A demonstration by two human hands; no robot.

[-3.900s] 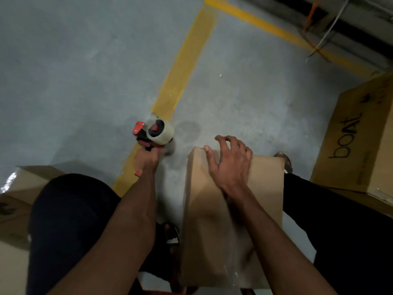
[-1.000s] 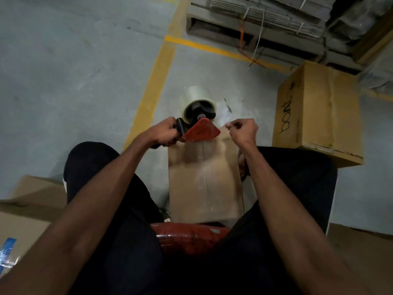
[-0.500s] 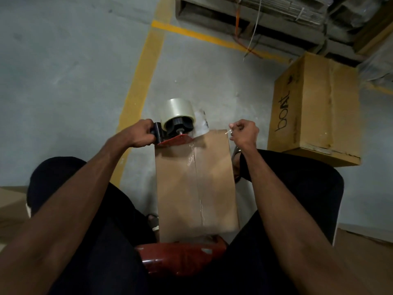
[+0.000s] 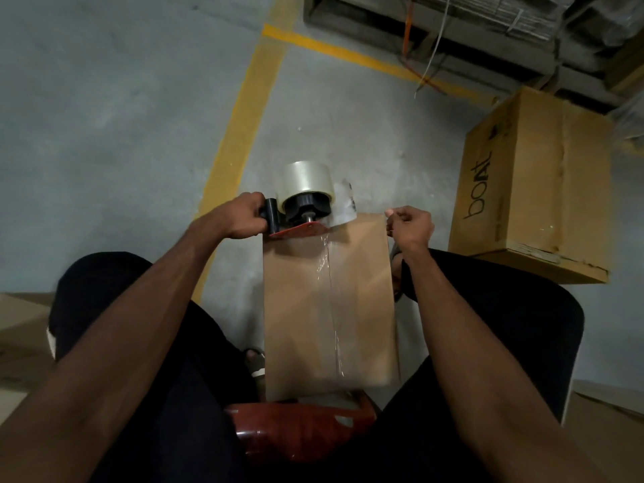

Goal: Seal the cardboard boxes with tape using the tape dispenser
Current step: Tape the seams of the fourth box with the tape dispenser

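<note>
- While the left hand [image 4: 244,217] grips the black handle of the tape dispenser [image 4: 299,210], fingers curled round it, the dispenser's red plate rests on the far edge of the brown cardboard box [image 4: 327,308].
- Sitting on the dispenser just right of the left hand is a roll of clear tape [image 4: 305,181], and a loose flap of tape sticks out from its right side toward the right hand.
- At the box's far right corner, the right hand [image 4: 411,228] is curled, thumb and forefinger pressed together as if pinching; what they hold is too small to tell, perhaps a bit of tape.
- Between the two hands and running back toward the person, a shiny strip of tape [image 4: 331,308] lies along the middle of the box's top face.
- Held between the person's knees, the box stands below both hands, its near end over a red stool [image 4: 299,430] on which the person sits.
- Right of the right hand and well apart from it, a larger cardboard carton [image 4: 536,190] printed "boat" stands on the concrete floor [image 4: 104,116].
- Beyond the left hand, a yellow painted line [image 4: 240,134] runs across the floor and meets another at a corner.
- Farther off, past the right hand, a pallet [image 4: 435,29] bears stacked flat cardboard.
- Left of the left forearm, another piece of cardboard [image 4: 21,336] lies at the edge of view.
</note>
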